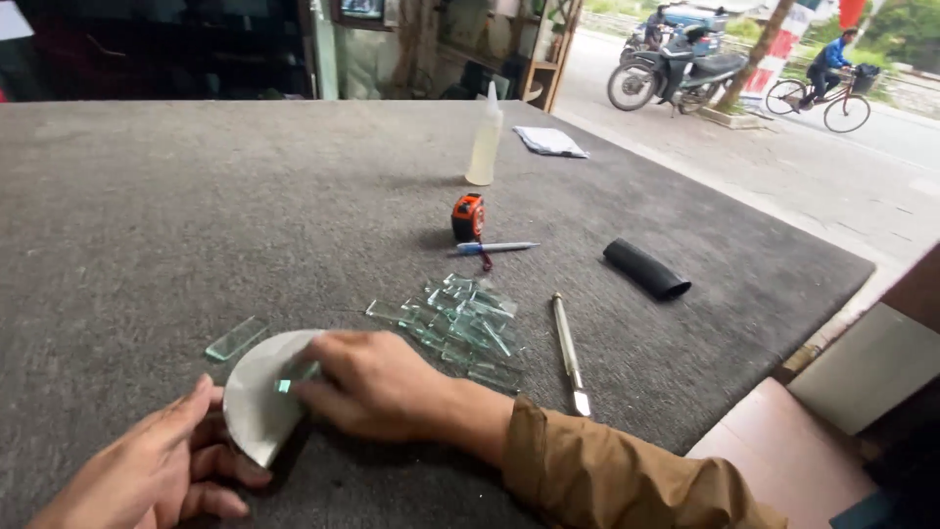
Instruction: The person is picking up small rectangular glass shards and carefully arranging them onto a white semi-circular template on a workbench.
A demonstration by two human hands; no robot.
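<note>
head view, one moment. i see the left hand (162, 460) resting flat against the lower curved edge of a rounded glass piece (257, 397) that lies near the front of the grey felt counter (147, 225); its grip is loose, fingers spread, bracing rather than clasping. the right hand (377, 382) lies over the piece's right side, its grip pinched on a small glass strip (294, 382) held against the flat edge. a second glass strip (235, 338) lies just left of the piece, apart from it. a heap of glass offcuts (460, 328) sits just beyond the right hand, a glass cutter (568, 353) to its right, then a tape measure (468, 217), a pen (499, 248), a squeeze bottle (485, 142), a black tube (646, 269) and a folded cloth (550, 141) farther off. i judge the glass stiff, brittle, slick-faced and sharp along cut edges, light enough for fingertips; best taken by opposite edges, or pressed flat on the felt.
</note>
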